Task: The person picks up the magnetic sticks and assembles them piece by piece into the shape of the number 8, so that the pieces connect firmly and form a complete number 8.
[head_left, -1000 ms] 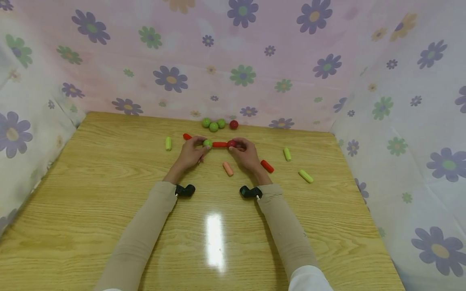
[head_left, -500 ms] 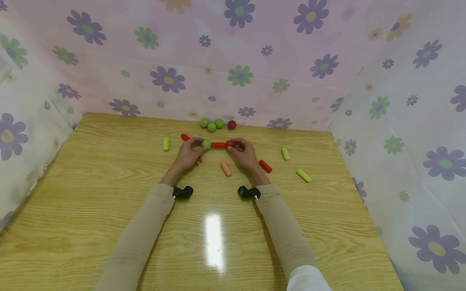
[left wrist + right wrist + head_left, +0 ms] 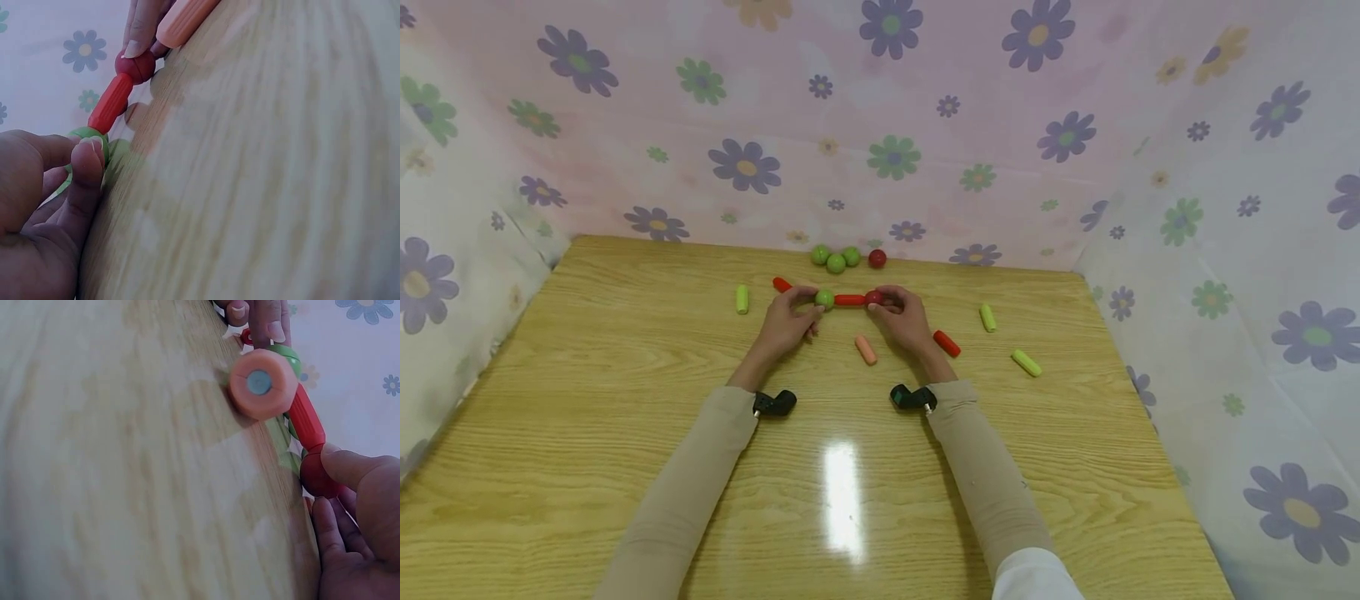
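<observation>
Tabletop (image 3: 1060, 475): four green balls (image 3: 825, 299), two red balls (image 3: 873, 297), three red rods (image 3: 849, 300).

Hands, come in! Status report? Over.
Left grip holds green ball; right grip holds dark red ball. Red stick between, touching both. Peach stick nearby, seemingly not blocking.

Both your forearms, the left (image 3: 681, 492) and the right (image 3: 988, 479), reach forward and slant inward, so your two wrists (image 3: 745, 373) lie closer together than your sleeves do lower down. Your left hand (image 3: 788, 321) and right hand (image 3: 906, 319) face each other, near but apart. Each is bent into a pinch, thumb opposite the fingers.
</observation>
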### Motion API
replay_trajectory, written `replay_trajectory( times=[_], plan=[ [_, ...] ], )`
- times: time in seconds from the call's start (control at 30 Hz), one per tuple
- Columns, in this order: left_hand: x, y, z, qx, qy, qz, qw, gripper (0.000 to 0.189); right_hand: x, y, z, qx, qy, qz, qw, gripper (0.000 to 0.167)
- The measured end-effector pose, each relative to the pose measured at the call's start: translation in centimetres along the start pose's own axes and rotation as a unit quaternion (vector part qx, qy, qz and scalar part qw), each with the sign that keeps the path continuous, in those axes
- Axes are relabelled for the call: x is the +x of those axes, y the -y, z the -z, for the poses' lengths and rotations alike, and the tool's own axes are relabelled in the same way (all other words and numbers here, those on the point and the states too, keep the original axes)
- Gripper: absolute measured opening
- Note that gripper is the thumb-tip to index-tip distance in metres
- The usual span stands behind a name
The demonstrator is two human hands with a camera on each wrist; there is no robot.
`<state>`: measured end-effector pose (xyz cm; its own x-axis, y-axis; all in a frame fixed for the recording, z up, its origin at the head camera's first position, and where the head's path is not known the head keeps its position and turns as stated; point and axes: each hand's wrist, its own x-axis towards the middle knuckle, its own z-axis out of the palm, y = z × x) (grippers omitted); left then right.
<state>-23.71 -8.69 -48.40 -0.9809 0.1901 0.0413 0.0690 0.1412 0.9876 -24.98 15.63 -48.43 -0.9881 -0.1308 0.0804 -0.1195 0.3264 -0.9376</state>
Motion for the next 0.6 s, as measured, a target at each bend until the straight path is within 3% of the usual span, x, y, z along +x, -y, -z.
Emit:
replay_trajectory(
  times=[0.33, 0.6],
  plan=[
    [-0.5, -0.2, 0.3, -0.009, -0.01, -0.02, 0.9997, 0.043, 0.1, -0.1, 0.0, 0.011, -0.001, 0.006, 0.9999, 0.035],
    [-0.2, -0.3, 2.6, -0.048, -0.035, -0.055, 0.9967, 0.039, 0.0, 0.1, 0.1, 0.013, -0.002, 0.008, 0.9999, 0.034]
  ],
)
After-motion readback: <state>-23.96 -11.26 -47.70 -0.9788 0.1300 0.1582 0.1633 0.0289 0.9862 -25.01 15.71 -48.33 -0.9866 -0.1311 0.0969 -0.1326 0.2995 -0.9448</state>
